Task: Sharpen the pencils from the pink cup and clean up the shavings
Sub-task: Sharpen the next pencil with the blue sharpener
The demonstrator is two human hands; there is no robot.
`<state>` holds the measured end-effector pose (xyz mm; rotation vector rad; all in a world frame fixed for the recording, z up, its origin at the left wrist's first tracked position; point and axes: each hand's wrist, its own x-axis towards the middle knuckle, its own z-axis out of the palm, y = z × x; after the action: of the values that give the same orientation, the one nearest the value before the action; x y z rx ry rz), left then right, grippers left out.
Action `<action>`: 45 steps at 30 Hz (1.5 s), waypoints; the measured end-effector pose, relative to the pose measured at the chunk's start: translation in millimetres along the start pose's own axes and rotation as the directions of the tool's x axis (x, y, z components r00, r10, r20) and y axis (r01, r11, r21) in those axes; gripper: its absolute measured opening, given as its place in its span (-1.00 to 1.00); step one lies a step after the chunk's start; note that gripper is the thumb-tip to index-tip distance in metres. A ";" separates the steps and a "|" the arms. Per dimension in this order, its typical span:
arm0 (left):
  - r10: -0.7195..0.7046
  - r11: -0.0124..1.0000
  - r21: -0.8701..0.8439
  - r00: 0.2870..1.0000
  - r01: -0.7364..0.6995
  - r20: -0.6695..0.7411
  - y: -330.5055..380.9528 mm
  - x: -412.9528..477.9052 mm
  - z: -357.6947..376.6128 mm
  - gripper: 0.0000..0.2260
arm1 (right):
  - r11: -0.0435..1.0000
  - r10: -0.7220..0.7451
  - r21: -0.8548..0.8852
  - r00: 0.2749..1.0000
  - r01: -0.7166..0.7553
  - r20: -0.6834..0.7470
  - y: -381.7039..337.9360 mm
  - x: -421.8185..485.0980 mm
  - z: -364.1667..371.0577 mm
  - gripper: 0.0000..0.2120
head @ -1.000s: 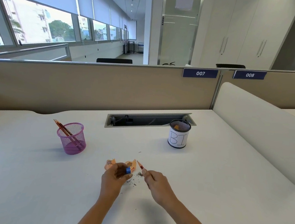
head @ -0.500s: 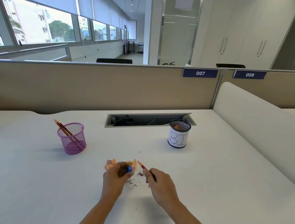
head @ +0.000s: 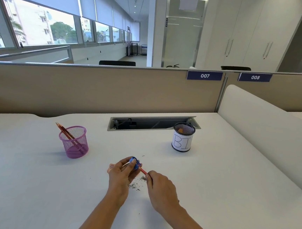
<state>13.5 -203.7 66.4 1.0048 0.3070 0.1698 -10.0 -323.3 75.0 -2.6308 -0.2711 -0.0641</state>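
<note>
Pencil (head: 143,170), clear of sharpener (head: 135,163) 1 s ago, is now back in it, L hand (head: 121,175) gripping sharpener & R hand (head: 160,186) pinching pencil at desk (head: 30,186) centre, right of pink cup (head: 74,146), so prob. more sharpening, shavings (head: 135,185) not yet cleared

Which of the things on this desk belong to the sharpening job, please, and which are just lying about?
Job: blue sharpener in left hand; pencil in right hand; pink cup with spare pencils; shavings on the desk; labelled mesh cup, probably for shavings.
Just there: cable tray; 007 sign; partition.
</note>
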 end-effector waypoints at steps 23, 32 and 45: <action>-0.074 0.968 -0.230 0.990 0.101 0.122 7.2 -5.2 5.8 -0.85 | -0.039 -0.012 0.714 0.715 -0.699 0.699 -22.2 14.5 -28.1 -0.67; -0.015 0.985 -0.172 0.992 -0.007 -0.124 4.5 1.7 0.2 -0.85 | 0.750 0.120 0.625 0.973 -0.218 0.195 -2.2 10.8 -9.3 -0.89; 0.106 0.990 0.121 0.966 -0.079 -0.237 2.2 0.6 7.2 -0.83 | 0.989 -0.094 -0.135 0.960 0.060 -0.265 -6.1 2.1 11.2 -0.82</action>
<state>16.4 -208.1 71.8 1.1106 0.4972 0.3662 -9.2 -312.3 68.2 -2.6932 -0.2821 -0.4778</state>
